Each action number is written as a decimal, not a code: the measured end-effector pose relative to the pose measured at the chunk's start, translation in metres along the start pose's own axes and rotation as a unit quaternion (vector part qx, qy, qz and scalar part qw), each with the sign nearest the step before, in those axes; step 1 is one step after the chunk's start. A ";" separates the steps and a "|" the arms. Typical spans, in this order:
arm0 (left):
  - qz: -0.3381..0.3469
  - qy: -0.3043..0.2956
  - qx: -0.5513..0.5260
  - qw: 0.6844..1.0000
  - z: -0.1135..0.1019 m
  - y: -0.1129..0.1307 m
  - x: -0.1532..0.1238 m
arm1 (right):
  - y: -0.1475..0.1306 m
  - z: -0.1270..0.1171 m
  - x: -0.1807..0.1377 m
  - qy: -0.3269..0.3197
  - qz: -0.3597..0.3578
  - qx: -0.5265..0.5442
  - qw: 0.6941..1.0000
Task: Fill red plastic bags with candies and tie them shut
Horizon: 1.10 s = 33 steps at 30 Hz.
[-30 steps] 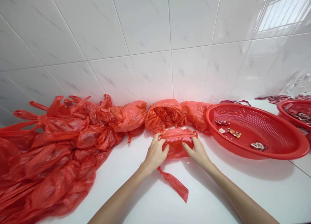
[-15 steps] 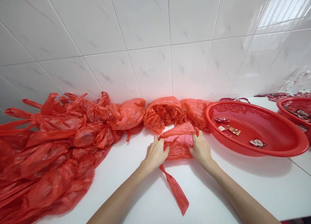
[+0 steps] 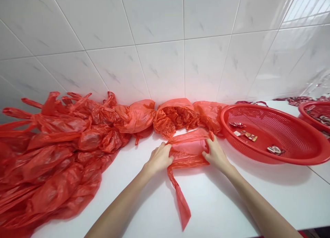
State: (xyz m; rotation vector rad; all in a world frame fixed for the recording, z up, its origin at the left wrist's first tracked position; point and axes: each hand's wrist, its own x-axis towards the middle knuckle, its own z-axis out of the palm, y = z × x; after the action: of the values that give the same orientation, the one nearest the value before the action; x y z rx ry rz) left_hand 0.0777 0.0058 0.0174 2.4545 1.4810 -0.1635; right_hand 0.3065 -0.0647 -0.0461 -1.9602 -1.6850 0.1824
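A red plastic bag (image 3: pixel 189 150) lies on the white counter (image 3: pixel 221 200) just in front of me. My left hand (image 3: pixel 158 159) grips its left rim and my right hand (image 3: pixel 216 154) grips its right rim, so the mouth of the bag is stretched wide between them. One handle strap of the bag trails towards me across the counter. Both hands have their fingers closed on the plastic.
A big heap of red plastic bags (image 3: pixel 56 152) fills the left side and runs along the tiled wall (image 3: pixel 165 42). A red mesh basket (image 3: pixel 291 160) with a few small wrapped packets stands at the right. A second red basket (image 3: pixel 309 112) shows at the far right edge.
The hands have pulled the bag's rim further apart, so the mouth stands wider. The trailing strap has swung closer to me.
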 end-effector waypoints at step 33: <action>-0.020 -0.037 -0.071 0.997 0.016 -0.018 0.015 | 0.006 -0.003 -0.006 0.117 -0.288 0.002 0.950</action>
State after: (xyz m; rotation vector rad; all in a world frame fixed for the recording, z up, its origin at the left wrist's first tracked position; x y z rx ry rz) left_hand 0.0698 0.0218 -0.0047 2.2838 1.4584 -0.1492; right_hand 0.3118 -0.0722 -0.0476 -1.3420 -1.9993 -0.2532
